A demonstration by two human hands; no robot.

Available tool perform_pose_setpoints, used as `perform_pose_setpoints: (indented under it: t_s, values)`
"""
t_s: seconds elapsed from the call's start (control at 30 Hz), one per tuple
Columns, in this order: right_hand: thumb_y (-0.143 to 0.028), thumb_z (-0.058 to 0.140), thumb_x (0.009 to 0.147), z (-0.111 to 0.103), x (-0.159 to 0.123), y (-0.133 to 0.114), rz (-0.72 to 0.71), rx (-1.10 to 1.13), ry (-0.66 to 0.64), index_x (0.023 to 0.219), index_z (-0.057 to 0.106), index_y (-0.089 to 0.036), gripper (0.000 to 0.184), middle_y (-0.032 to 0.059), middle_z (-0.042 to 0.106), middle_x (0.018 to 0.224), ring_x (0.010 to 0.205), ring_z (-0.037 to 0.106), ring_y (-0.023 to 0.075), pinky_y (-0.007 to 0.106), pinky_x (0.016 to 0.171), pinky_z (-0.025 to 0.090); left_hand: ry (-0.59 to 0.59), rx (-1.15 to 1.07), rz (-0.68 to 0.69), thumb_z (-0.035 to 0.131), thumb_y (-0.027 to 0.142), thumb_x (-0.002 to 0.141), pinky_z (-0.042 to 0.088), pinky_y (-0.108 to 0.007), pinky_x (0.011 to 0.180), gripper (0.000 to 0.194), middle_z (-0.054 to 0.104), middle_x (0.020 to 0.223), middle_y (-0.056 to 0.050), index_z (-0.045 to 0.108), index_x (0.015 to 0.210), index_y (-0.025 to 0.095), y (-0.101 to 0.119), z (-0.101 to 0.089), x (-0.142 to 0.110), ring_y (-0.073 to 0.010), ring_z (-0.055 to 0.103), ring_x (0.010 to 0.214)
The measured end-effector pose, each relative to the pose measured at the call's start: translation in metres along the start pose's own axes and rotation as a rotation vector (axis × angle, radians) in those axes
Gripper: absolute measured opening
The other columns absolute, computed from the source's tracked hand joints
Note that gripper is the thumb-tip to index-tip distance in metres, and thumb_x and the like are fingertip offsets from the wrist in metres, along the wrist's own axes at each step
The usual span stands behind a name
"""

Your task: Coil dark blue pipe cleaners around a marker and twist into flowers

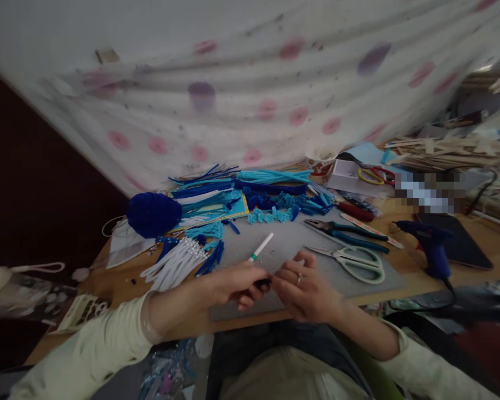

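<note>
At the far left edge I see a pale rounded object with a pink loop (37, 268), too blurred to name. Moving right, a dark blue pompom (153, 214) sits on the wooden table (412, 280), and just near of it lies a fan of white strips tipped with pearly beads (175, 265). Behind these a heap of blue and turquoise pipe cleaners (258, 191) spreads along the far side, against a white cloth with pink and purple spots (250, 100).

My left hand (233, 286) comes in from the near left in a pale sleeve. Its fingers are curled closed around the near end of a thin white stick with a green band (261, 246), which slants up and away to the right over the grey mat (283, 244). Between the two hands there is a small dark piece (263, 283); I cannot tell what it is.

My right hand (306, 291), a ring on one finger, meets the left at that dark piece. Its fingers are bent inward with the tips pinched together at it, though whether they truly grip it I cannot tell.

Further right on the mat lie pale green scissors (354, 261), and just beyond them teal-handled pliers (345, 229). A blue glue gun (429, 247) stands near the right, beside a dark tablet (462, 244). Wooden sticks (441, 153) pile at the far right.
</note>
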State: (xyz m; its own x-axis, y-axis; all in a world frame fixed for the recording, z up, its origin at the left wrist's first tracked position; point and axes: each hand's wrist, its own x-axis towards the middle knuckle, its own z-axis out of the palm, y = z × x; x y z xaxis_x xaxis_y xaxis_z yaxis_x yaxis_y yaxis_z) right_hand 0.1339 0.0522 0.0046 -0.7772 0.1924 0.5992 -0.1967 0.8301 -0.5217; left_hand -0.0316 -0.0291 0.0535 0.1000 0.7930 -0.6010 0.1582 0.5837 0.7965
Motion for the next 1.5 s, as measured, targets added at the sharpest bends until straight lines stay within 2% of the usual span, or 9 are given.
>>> perform_pose_setpoints:
  t_s: [0.13, 0.2, 0.4, 0.5, 0.63, 0.8, 1.0, 1.2, 1.5]
  values:
    - [-0.037, 0.053, 0.090, 0.009, 0.006, -0.013, 0.554, 0.680, 0.341, 0.063, 0.051, -0.020, 0.032, -0.0026, 0.048, 0.055, 0.053, 0.040, 0.0126, 0.030, 0.059, 0.032, 0.279, 0.148, 0.472, 0.038, 0.052, 0.095, 0.048, -0.023, 0.058, 0.044, 0.057, 0.066, 0.001, 0.059, 0.080, 0.017, 0.001, 0.004, -0.010, -0.0112, 0.056, 0.057]
    - [-0.044, 0.061, 0.083, 0.010, 0.008, -0.017, 0.740, 1.041, 0.384, 0.061, 0.050, -0.019, 0.035, -0.0043, 0.044, 0.052, 0.048, 0.035, 0.0102, 0.027, 0.051, 0.027, 0.358, 0.127, 0.608, 0.043, 0.046, 0.095, 0.048, -0.024, 0.066, 0.034, 0.060, 0.076, 0.000, 0.060, 0.090, 0.018, 0.000, 0.011, -0.015, -0.0121, 0.060, 0.067]
    - [-0.039, 0.074, 0.071, 0.009, 0.002, -0.018, 0.773, 1.469, 0.255, 0.059, 0.055, -0.017, 0.032, -0.0072, 0.041, 0.046, 0.040, 0.029, 0.0063, 0.024, 0.047, 0.025, 0.225, -0.223, 0.577, 0.058, 0.040, 0.088, 0.049, -0.023, 0.059, 0.024, 0.061, 0.073, 0.000, 0.057, 0.085, 0.016, -0.013, 0.038, -0.016, -0.0105, 0.059, 0.057]
    - [-0.036, 0.072, 0.070, 0.016, -0.002, -0.018, 0.796, 1.645, 0.248, 0.058, 0.051, -0.019, 0.030, -0.0110, 0.031, 0.040, 0.037, 0.016, 0.0046, 0.023, 0.045, 0.022, 0.365, -0.182, 0.598, 0.057, 0.037, 0.088, 0.044, -0.021, 0.054, 0.021, 0.058, 0.068, 0.002, 0.057, 0.082, 0.017, -0.019, 0.048, -0.014, -0.0093, 0.054, 0.055]
    - [-0.033, 0.066, 0.070, 0.025, -0.005, -0.021, 0.862, 1.797, 0.237, 0.056, 0.040, -0.021, 0.032, -0.0131, 0.018, 0.037, 0.038, 0.003, 0.0050, 0.021, 0.042, 0.016, 0.576, 0.108, 0.653, 0.060, 0.025, 0.084, 0.040, -0.021, 0.055, 0.009, 0.059, 0.070, 0.001, 0.059, 0.079, 0.018, -0.021, 0.051, -0.017, -0.0101, 0.051, 0.060]
    - [-0.028, 0.066, 0.070, 0.030, -0.004, -0.022, 0.840, 2.013, 0.228, 0.050, 0.031, -0.021, 0.041, -0.0126, 0.010, 0.037, 0.040, 0.003, 0.0062, 0.019, 0.043, 0.030, 0.642, 0.199, 0.707, 0.058, 0.020, 0.086, 0.040, -0.020, 0.056, 0.005, 0.055, 0.068, 0.003, 0.058, 0.081, 0.019, -0.022, 0.055, -0.015, -0.0098, 0.049, 0.061]
    - [-0.025, 0.072, 0.076, 0.030, -0.001, -0.025, 0.815, 1.993, 0.321, 0.060, 0.049, -0.017, 0.030, -0.0117, 0.019, 0.042, 0.044, 0.007, 0.0077, 0.013, 0.045, 0.032, 0.995, 0.376, 0.977, 0.059, 0.005, 0.077, 0.048, -0.025, 0.070, 0.030, 0.060, 0.089, -0.001, 0.058, 0.103, 0.021, -0.027, 0.058, -0.006, -0.0136, 0.056, 0.077]
    - [-0.033, 0.073, 0.080, 0.028, 0.000, -0.036, 0.837, 1.807, 0.391, 0.061, 0.053, -0.017, 0.031, -0.0087, 0.026, 0.049, 0.049, 0.012, 0.0088, 0.017, 0.048, 0.030, 1.046, 0.626, 1.159, 0.061, 0.002, 0.082, 0.050, -0.027, 0.078, 0.026, 0.064, 0.091, -0.003, 0.060, 0.099, 0.021, -0.034, 0.051, -0.007, -0.0147, 0.061, 0.084]
    - [-0.040, 0.074, 0.076, 0.017, -0.005, -0.040, 0.970, 1.532, 0.328, 0.058, 0.055, -0.016, 0.036, -0.0092, 0.029, 0.045, 0.045, 0.013, 0.0060, 0.018, 0.042, 0.019, 0.681, 0.921, 1.076, 0.056, 0.004, 0.080, 0.049, -0.032, 0.079, 0.021, 0.063, 0.093, -0.006, 0.060, 0.095, 0.019, -0.024, 0.028, -0.019, -0.0180, 0.058, 0.086]
